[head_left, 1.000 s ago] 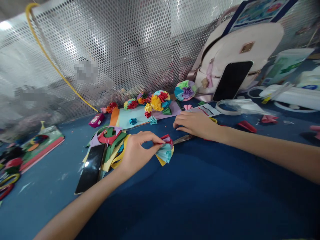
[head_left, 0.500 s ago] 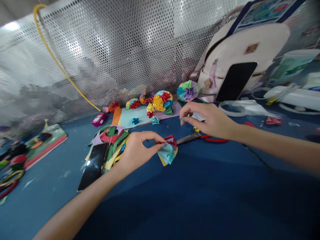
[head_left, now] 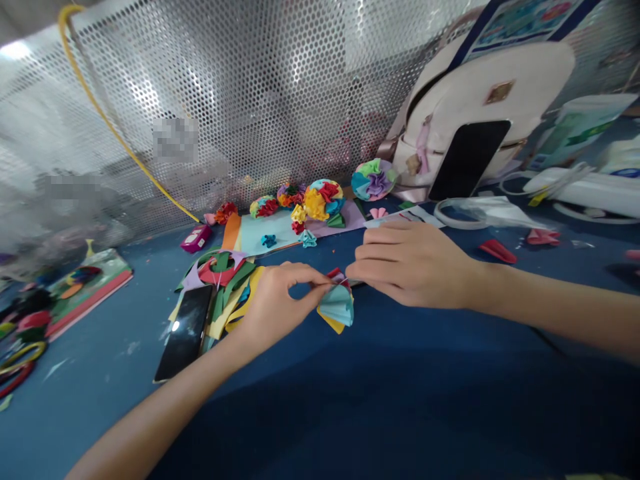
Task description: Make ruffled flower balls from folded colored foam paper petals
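Between the thumb and forefinger of my left hand [head_left: 273,300] is a small bundle of pleated paper [head_left: 337,307], light blue in front with yellow and red showing behind. My right hand [head_left: 407,263] is at the bundle's upper right edge, back of the hand up and fingers closed together. A thin pale line, perhaps thread or a needle, shows between its fingertips and the bundle. Whatever the right fingers grip is too small to make out. The scissors are almost wholly hidden behind the right hand.
Finished paper pompoms [head_left: 324,200] and small folded pieces lie along the perforated metal screen [head_left: 225,87]. A phone [head_left: 185,333] rests beside coloured paper strips [head_left: 233,283] at left. Back right, another phone [head_left: 470,160] leans on a white backpack [head_left: 530,80] beside a tape roll [head_left: 453,212].
My right hand has moved down and left from above the scissors to the pleated bundle, and now covers the scissors. My left hand keeps its grip, with the bundle turned slightly.
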Demonstrator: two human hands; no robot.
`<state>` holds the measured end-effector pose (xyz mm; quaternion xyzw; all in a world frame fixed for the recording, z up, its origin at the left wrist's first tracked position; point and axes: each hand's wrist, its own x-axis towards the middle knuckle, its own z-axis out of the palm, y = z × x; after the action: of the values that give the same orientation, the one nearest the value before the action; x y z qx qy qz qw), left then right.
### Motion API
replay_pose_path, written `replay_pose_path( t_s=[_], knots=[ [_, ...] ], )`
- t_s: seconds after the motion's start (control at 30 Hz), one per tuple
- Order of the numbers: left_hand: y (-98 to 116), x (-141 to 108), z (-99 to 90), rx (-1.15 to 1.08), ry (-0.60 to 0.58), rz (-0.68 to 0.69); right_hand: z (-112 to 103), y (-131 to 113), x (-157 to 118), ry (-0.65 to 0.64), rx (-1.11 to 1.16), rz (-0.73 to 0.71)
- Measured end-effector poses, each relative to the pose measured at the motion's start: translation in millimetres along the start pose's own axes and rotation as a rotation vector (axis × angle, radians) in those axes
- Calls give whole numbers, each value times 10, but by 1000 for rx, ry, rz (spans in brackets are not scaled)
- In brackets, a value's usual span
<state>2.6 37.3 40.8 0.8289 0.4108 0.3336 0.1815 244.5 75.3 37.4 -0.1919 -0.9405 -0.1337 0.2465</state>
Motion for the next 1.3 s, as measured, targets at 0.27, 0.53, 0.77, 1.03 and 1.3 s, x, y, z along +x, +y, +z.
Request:
replay_pose_path(
  t_s=[0.27, 0.53, 0.77, 1.03, 1.3],
  knots=[
    [36, 19, -52, -102, -79, -63, -40, -28, 15, -7, -30, 37],
    [19, 0, 25, -164, -27, -173, -22, -76, 13, 40, 82, 50],
    [21, -32, 55, 145, 19, 30, -25, -132, 27, 4, 24, 29],
    [16, -21, 33, 201, -18, 103, 1, -128, 15, 63, -7, 37],
    [67, 35, -31, 27, -72, -134, -1, -118, 7, 203, -139, -40]
  ],
)
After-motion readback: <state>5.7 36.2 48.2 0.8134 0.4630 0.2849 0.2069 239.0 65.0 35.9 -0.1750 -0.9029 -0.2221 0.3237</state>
